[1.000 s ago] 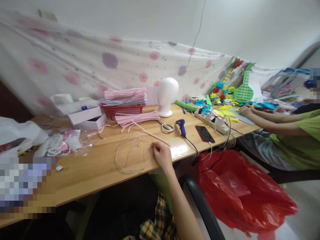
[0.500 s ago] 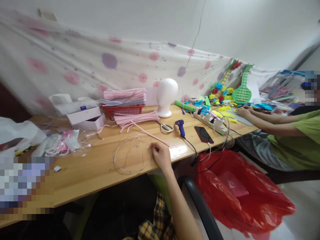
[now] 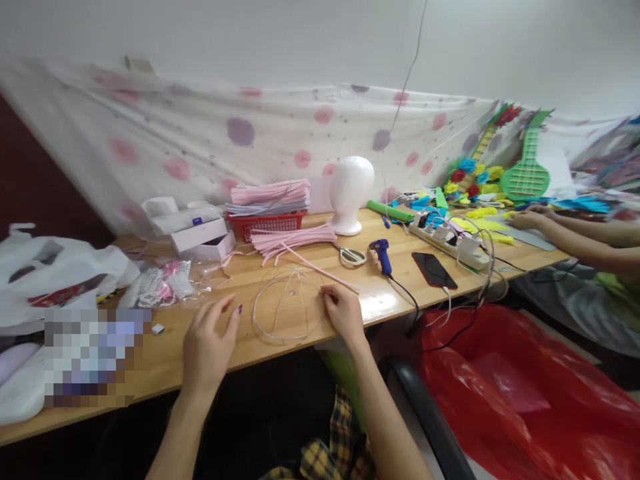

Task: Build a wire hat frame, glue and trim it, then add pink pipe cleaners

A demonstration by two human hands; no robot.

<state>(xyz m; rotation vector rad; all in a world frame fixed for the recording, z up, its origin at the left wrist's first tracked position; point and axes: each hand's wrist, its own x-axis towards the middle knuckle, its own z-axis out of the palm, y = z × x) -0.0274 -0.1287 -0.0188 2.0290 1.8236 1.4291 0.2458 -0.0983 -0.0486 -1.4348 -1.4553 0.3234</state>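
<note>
A thin, clear-looking wire frame (image 3: pixel 256 321), a ring with arched ribs, sits at the front of the wooden table. My right hand (image 3: pixel 344 312) pinches the right side of its ring. To the left of the frame, my left hand (image 3: pixel 207 340) is raised with thumb and fingers apart, holding nothing and not touching the ring. A single pink fuzzy stem (image 3: pixel 320 268) lies just behind the frame. Behind that lies a bundle of pink stems (image 3: pixel 295 240), with scissors (image 3: pixel 353 256) and a blue glue gun (image 3: pixel 382 256) to its right.
A white foam head (image 3: pixel 351 190) and a red basket (image 3: pixel 273 225) stand at the back. White boxes (image 3: pixel 200 235) and plastic packets (image 3: pixel 165 283) are left. Rightward are a phone (image 3: pixel 434 269), a power strip (image 3: pixel 450 248), a co-worker's arms (image 3: pixel 585 233) and a red bin bag (image 3: pixel 520 380).
My left hand has come into view from below, left of the wire frame. The view has swung left, so everything sits further right. My right hand keeps its pinch on the ring.
</note>
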